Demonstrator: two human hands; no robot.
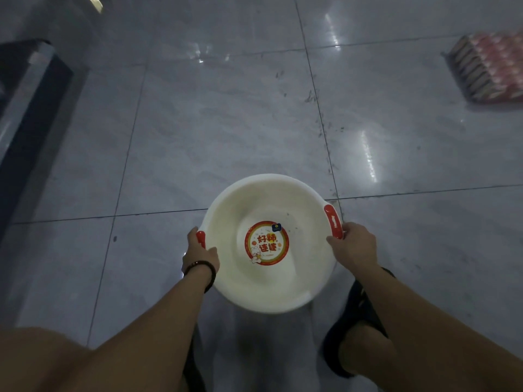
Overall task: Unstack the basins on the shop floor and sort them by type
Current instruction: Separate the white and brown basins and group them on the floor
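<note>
Nearest, a black sandal [353, 321] sat under the right forearm and a dark beaded bracelet [208, 268] ringed the left wrist. The left hand [199, 254] and right hand [353, 244], set apart, each curled around a red handle [333, 223] on opposite sides of a round, smooth white plastic basin [263, 199] with a circular red-and-yellow sticker [266, 243] in its bottom; whether it was clear of the ground could not be told. Beyond lay the glossy grey marbled floor [226, 123], with a wrapped pack of pinkish boxes [492, 69] far right and a dark, metal-edged shelf base [25, 108] far left.
</note>
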